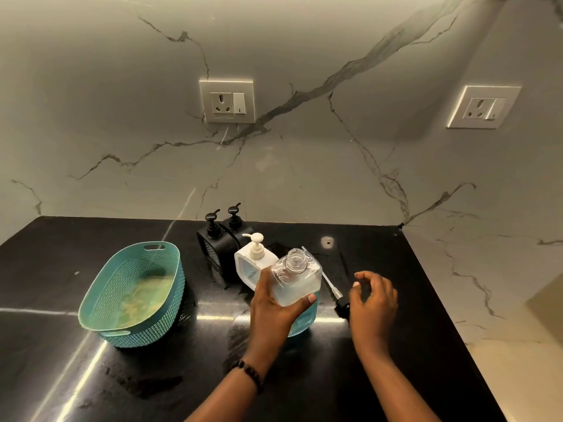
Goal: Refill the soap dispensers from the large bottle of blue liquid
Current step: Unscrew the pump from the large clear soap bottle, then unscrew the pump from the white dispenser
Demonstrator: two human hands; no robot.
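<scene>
A clear square bottle (300,278) with an open threaded neck and pale blue liquid low inside stands tilted on the black counter (396,345). My left hand (274,312) grips it round its side, thumb across the front. To its right lies a black pump head (342,307) with a long clear tube (329,283) flat on the counter. My right hand (374,303) hovers just over the pump head, fingers loosely curled and holding nothing. Behind the bottle stand a white pump dispenser (254,263) and two black pump dispensers (213,242).
A teal woven plastic basket (131,293) sits on the left of the counter. The marble wall behind carries two power sockets (227,100). The counter's right edge meets a pale marble surface (502,300). Wet smears mark the counter in front.
</scene>
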